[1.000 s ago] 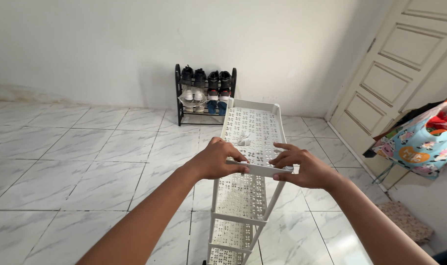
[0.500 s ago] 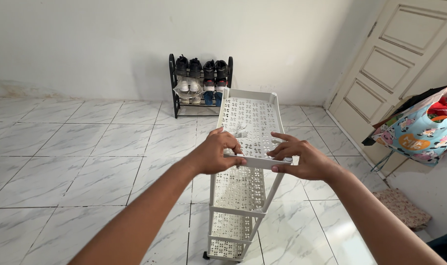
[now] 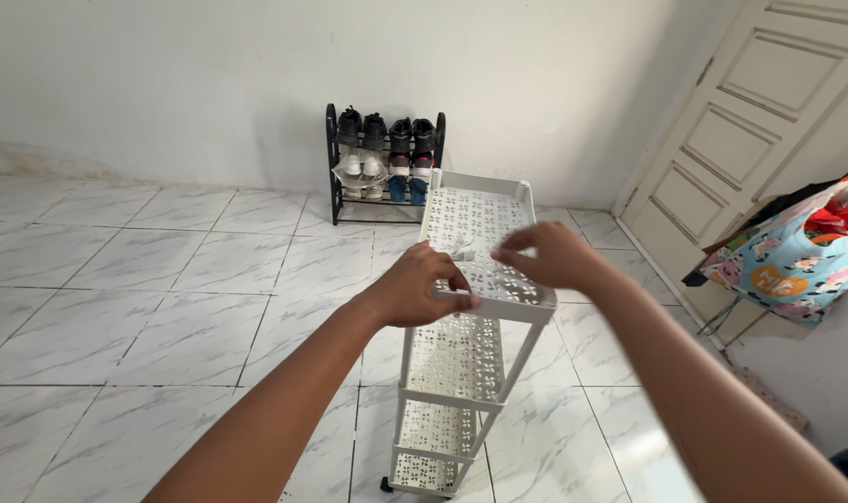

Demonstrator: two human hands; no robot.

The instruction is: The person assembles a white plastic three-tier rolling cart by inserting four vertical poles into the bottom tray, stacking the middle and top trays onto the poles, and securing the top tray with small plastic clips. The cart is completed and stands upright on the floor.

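Shelf cart [image 3: 470, 326], white and tall, stands on the tiled floor [image 3: 144, 307] before me. My left hand [image 3: 414, 291] clamps its top tray rim; my right hand [image 3: 549, 253] hovers above, fingers loosely together. One-sided pulling could tip this narrow cart, I judge.

Rack [image 3: 480, 224]: we note white, cut-out pattern.
Shoe rack [image 3: 333, 168]: black.
Floor [image 3: 144, 279]: white marble-veined tiles.
Bag [image 3: 787, 261]: blue, cartoon print.

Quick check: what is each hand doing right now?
Left hand: closed on the near rim of the white rack's top shelf.
Right hand: fingers curled above the shelf, holding nothing visible.
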